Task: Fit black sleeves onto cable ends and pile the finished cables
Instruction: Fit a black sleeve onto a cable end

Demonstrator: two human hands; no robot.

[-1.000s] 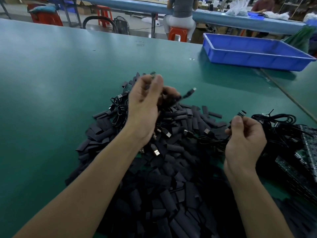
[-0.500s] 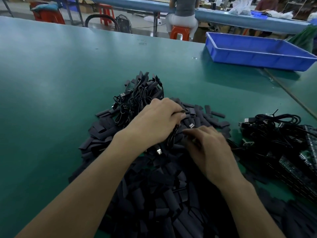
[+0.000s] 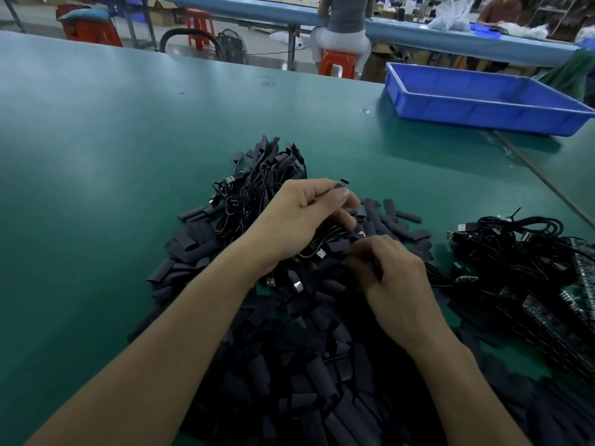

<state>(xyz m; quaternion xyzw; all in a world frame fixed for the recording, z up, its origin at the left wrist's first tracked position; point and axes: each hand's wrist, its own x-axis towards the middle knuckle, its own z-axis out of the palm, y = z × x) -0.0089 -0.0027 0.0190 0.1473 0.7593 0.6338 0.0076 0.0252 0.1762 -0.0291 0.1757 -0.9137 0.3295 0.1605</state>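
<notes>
A big heap of flat black sleeves [image 3: 309, 365] covers the green table in front of me. Behind it lies a pile of black cables with sleeves on their ends [image 3: 257, 185]. My left hand [image 3: 302, 217] hovers over the heap's far side, pinching a cable whose small connector end [image 3: 343, 183] sticks out past thumb and forefinger. My right hand [image 3: 389, 275] rests on the sleeves just right of it, fingers curled down onto a black sleeve [image 3: 341, 246]; whether it grips it is hidden. Loose USB plugs [image 3: 297, 283] lie between my wrists.
A tangle of bare black cables [image 3: 512, 243] and green circuit boards [image 3: 573, 304] lies at the right. A blue tray [image 3: 483, 101] stands at the far right of the table. A person sits on an orange stool [image 3: 336, 61] beyond the table's far edge.
My left hand has lifted slightly off the heap, with a cable's connector end now showing in its pinch. My right hand drew back a little toward me on the sleeves.
</notes>
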